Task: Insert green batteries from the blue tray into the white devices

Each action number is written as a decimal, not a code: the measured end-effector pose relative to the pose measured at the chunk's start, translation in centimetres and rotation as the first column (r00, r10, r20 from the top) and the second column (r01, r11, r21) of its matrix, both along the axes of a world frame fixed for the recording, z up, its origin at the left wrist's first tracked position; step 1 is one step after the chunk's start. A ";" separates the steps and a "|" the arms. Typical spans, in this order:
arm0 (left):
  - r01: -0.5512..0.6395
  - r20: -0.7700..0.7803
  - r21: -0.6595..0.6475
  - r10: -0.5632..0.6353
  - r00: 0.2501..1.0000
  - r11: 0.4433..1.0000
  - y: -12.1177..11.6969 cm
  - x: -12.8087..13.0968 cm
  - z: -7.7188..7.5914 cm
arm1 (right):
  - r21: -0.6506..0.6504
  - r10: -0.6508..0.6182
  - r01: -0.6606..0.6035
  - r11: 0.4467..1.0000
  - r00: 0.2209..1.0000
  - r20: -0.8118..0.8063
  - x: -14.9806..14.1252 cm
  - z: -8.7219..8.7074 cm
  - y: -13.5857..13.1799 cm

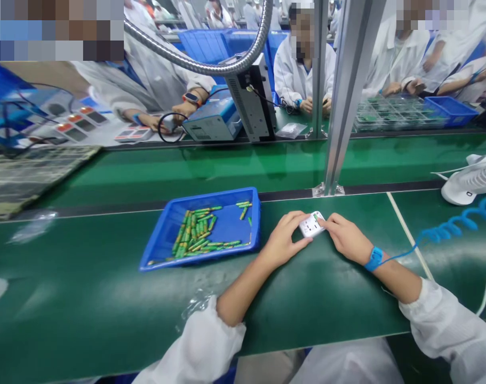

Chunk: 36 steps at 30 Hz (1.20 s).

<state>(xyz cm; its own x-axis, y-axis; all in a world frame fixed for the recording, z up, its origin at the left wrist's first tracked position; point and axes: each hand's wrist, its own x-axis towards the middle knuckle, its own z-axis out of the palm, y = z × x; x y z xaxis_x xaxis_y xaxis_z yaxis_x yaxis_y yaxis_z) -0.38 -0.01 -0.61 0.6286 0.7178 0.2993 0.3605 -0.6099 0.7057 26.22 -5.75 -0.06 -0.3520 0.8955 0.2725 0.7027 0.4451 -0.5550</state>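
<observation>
A small white plastic device with dark slots on its face is held just above the green work surface. My left hand grips it from the left, thumb along the near edge and fingers at the far side. On the right, my right hand is closed, with its fingertips pressed at the device's upper right corner. A green battery shows in the device beside those fingertips. To the left of my hands, a blue tray contains many green batteries with gold-coloured ends, mostly heaped on its left side.
A metal post rises behind my hands. A blue coiled cord runs from my right wrist strap. At the right stands a white device. Crumpled clear plastic lies near my left sleeve. People in white coats work across the bench.
</observation>
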 end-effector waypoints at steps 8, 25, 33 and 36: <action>0.074 -0.023 0.001 -0.074 0.997 0.997 -0.3 -0.1 0.7 | -0.136 -0.081 0.041 0.990 0.949 -0.303 1.3 0.5 1.0; 0.076 -0.092 -0.022 -0.078 0.993 0.997 -0.6 0.0 1.1 | -0.150 -0.126 0.081 0.985 0.939 -0.320 1.7 2.3 0.3; 0.079 -0.092 -0.041 -0.083 0.992 0.996 -0.7 0.1 1.6 | -0.311 -0.235 0.073 0.947 0.820 -0.521 0.7 1.7 0.2; 0.076 -0.100 -0.039 -0.080 0.992 0.996 -0.7 0.3 1.7 | -0.261 -0.225 0.114 0.959 0.865 -0.448 0.2 1.7 0.0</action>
